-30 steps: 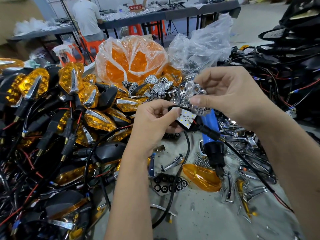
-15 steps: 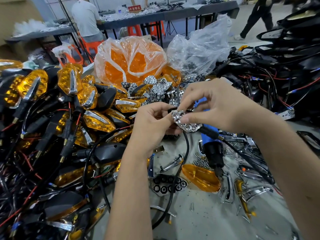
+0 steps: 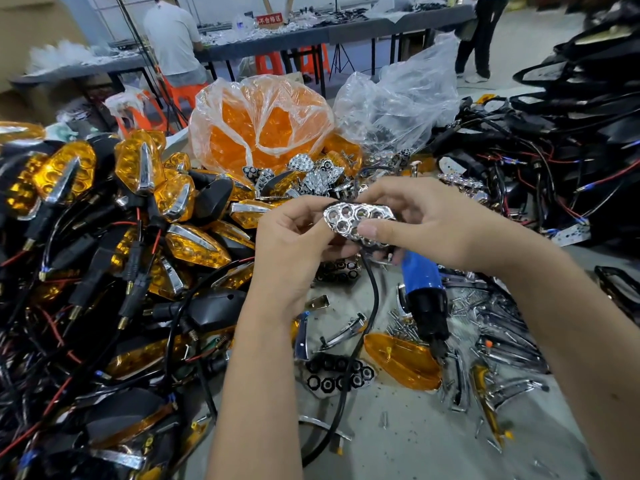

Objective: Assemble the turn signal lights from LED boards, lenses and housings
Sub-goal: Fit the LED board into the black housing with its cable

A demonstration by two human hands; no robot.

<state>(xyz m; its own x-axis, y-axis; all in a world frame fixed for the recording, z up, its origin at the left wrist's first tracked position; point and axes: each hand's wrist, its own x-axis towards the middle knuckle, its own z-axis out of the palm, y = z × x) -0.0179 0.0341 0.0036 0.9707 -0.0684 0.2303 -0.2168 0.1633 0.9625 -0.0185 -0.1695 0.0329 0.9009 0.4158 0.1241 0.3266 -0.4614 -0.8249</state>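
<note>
A blue-and-black power screwdriver lay on the grey counter, its tip pointing toward the near edge, among loose screws. A crumpled clear plastic bag sat at the far side of the counter. Beyond it stood a long grey table strewn with small parts, with orange plastic stools under it. A person in a white shirt sat at that table, back turned. Another person in dark trousers stood at its right end. A red sign with white characters stood on the table.
</note>
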